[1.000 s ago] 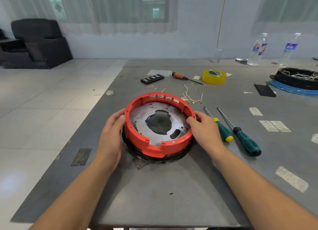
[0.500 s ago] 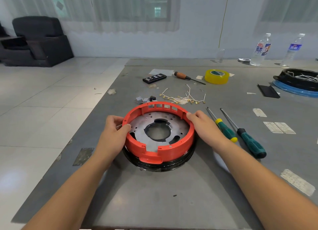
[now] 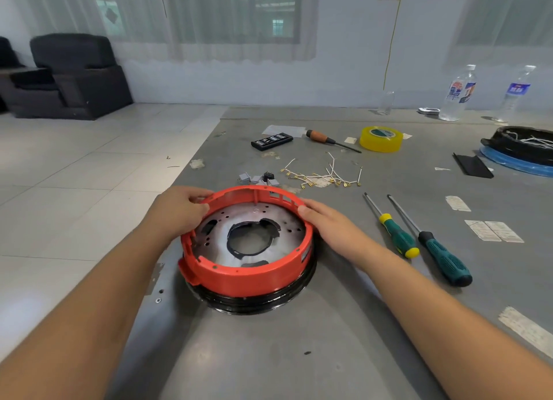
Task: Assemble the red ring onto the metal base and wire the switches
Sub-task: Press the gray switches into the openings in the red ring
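On the grey metal table point(image 3: 344, 339), the round red plastic ring point(image 3: 254, 275) sits on the perforated metal base plate point(image 3: 221, 250), centre. The left hand point(image 3: 176, 211) pinches its rim at ten o'clock; the right hand point(image 3: 332, 223) rests with fingers straight at two o'clock. Small grey switches point(image 3: 257, 178) lie at twelve o'clock.

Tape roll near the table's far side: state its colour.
Yellow: the tape roll shows clearly in the head view, lying flat on the grey table.
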The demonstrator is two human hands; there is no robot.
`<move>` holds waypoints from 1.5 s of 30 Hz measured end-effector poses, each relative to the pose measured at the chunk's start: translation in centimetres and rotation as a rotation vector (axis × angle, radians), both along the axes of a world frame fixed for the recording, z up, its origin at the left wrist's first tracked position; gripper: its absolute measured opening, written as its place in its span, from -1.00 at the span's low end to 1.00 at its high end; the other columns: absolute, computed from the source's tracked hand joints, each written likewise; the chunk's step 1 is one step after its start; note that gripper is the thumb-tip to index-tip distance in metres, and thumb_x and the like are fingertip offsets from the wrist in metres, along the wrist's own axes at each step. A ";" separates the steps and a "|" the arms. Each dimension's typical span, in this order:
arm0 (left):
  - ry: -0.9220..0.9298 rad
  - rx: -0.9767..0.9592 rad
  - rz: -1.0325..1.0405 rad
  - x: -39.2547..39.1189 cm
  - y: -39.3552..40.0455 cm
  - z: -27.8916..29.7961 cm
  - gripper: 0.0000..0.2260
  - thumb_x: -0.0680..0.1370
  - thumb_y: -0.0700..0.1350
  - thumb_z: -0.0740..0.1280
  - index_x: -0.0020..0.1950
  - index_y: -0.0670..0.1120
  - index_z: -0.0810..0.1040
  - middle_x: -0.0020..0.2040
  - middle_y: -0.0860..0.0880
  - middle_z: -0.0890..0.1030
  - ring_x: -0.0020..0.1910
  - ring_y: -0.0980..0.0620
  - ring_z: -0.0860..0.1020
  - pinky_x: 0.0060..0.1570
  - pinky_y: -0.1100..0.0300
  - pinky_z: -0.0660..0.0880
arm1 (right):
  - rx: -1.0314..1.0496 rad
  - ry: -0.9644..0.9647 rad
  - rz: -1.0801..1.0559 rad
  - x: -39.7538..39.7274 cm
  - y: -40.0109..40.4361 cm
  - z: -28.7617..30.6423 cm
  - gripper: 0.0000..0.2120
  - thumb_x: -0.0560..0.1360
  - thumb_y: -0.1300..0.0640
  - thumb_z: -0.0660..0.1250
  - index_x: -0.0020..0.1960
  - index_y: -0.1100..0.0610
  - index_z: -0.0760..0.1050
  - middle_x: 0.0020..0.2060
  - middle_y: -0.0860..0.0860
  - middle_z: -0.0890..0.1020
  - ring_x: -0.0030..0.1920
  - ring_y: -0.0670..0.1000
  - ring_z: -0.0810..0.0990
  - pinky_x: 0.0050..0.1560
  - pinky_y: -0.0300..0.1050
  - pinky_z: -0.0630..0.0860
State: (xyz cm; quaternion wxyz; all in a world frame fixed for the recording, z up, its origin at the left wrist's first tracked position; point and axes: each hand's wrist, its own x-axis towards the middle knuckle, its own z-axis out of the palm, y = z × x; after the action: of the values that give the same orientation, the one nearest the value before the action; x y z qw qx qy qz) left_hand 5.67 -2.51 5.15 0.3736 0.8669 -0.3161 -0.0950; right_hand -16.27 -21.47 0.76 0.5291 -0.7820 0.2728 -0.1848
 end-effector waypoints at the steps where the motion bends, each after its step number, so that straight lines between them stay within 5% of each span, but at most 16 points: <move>1: -0.060 0.063 -0.002 0.3 -0.3 0.2 -0.66 0.59 -0.22 0.34 0.15 0.23 0.69 -0.01 0.06 0.72 -0.12 -0.10 0.68 -0.05 0.15 0.55 | -0.002 -0.012 0.004 0.3 0.4 -0.3 -0.70 0.68 -0.07 0.21 0.35 -0.08 0.56 0.19 -0.16 0.67 0.26 -0.11 0.60 0.39 -0.05 0.44; 6: -0.298 0.282 -0.032 1.5 -2.3 0.1 -0.64 0.66 -0.11 0.24 0.42 0.13 0.59 0.38 -0.08 0.62 0.35 -0.20 0.52 0.22 0.05 0.44 | -0.109 -0.019 -0.069 0.9 3.6 -1.0 -0.73 0.47 -0.25 0.29 0.05 -0.13 0.55 -0.14 -0.30 0.69 -0.04 -0.24 0.65 0.09 -0.11 0.51; 12: -0.355 0.429 -0.158 2.5 -2.2 -0.6 -0.46 0.66 0.33 0.12 0.59 0.14 0.35 0.55 -0.02 0.45 0.50 -0.14 0.43 0.41 -0.14 0.41 | -0.226 -0.040 -0.094 1.2 5.4 -1.5 -0.50 0.39 -0.52 0.21 0.04 -0.15 0.51 -0.01 -0.17 0.65 0.08 -0.12 0.63 0.11 -0.08 0.56; 16: -0.467 0.448 -0.231 1.3 -2.7 -0.1 -0.39 0.65 0.38 0.02 0.65 0.16 0.23 0.66 0.06 0.26 0.62 -0.11 0.26 0.54 -0.25 0.22 | -0.185 -0.081 -0.136 1.5 4.2 -1.7 -0.52 0.45 -0.51 0.13 -0.13 -0.15 0.55 -0.22 -0.18 0.67 -0.19 -0.14 0.68 -0.16 -0.28 0.56; 20: -0.397 0.378 -0.361 -2.2 -3.8 -1.1 -0.42 0.55 0.51 -0.05 0.58 0.46 0.12 0.69 0.17 0.11 0.68 -0.11 0.07 0.54 -0.45 -0.04 | -0.227 -0.035 -0.215 2.9 0.9 -2.3 -0.71 0.54 -0.27 0.29 -0.03 -0.07 0.57 0.03 -0.06 0.63 0.02 0.04 0.67 0.17 0.09 0.58; 25: -0.405 0.409 -0.441 -1.5 -3.8 -3.0 -0.45 0.50 0.58 -0.02 0.41 0.69 -0.23 0.70 0.21 -0.20 0.68 -0.19 -0.28 0.44 -0.46 -0.40 | -0.466 0.147 -0.150 6.6 -3.1 -2.0 -0.72 0.58 0.04 0.38 0.26 0.07 0.56 0.25 0.04 0.55 -0.10 -0.09 0.60 0.16 -0.21 0.42; 29: -0.432 0.371 -0.454 -1.0 -3.7 -3.5 -0.42 0.55 0.50 0.09 0.41 0.69 -0.23 0.69 0.24 -0.23 0.67 -0.18 -0.31 0.42 -0.43 -0.45 | -0.559 0.211 -0.080 10.2 -4.7 -1.0 -0.55 0.57 0.18 0.37 0.44 0.19 0.46 0.41 0.15 0.46 0.38 0.11 0.47 0.46 -0.14 0.27; 32: -0.431 0.359 -0.441 -1.0 -3.8 -3.7 -0.41 0.55 0.47 0.12 0.42 0.69 -0.22 0.69 0.25 -0.23 0.67 -0.17 -0.31 0.42 -0.42 -0.45 | -0.632 0.245 -0.052 12.2 -5.2 -1.0 -0.47 0.57 0.26 0.29 0.53 0.19 0.36 0.49 0.14 0.40 0.50 0.13 0.34 0.50 -0.13 0.18; 40: -0.438 0.354 -0.435 -1.0 -4.0 -3.7 -0.41 0.56 0.44 0.14 0.33 0.74 -0.26 0.69 0.23 -0.21 0.67 -0.18 -0.29 0.43 -0.44 -0.42 | -0.740 0.228 -0.186 12.4 -4.7 -2.0 -0.65 0.58 0.13 0.31 0.34 0.21 0.50 0.29 0.17 0.57 0.33 0.18 0.48 0.37 -0.01 0.31; 45: -0.438 0.355 -0.429 -1.0 -3.9 -3.5 -0.40 0.59 0.42 0.16 0.45 0.65 -0.19 0.70 0.22 -0.18 0.68 -0.18 -0.27 0.44 -0.44 -0.41 | -0.716 0.241 -0.184 11.3 -4.2 -2.2 -0.63 0.56 -0.02 0.39 0.24 0.21 0.51 0.22 0.16 0.55 0.26 0.19 0.48 0.30 0.01 0.38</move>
State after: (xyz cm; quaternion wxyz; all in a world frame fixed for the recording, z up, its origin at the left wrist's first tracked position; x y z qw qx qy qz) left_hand 4.63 -6.44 1.64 0.1119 0.8319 -0.5423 -0.0365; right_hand -5.01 -25.68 -1.48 0.1680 -0.9056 0.3201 -0.2219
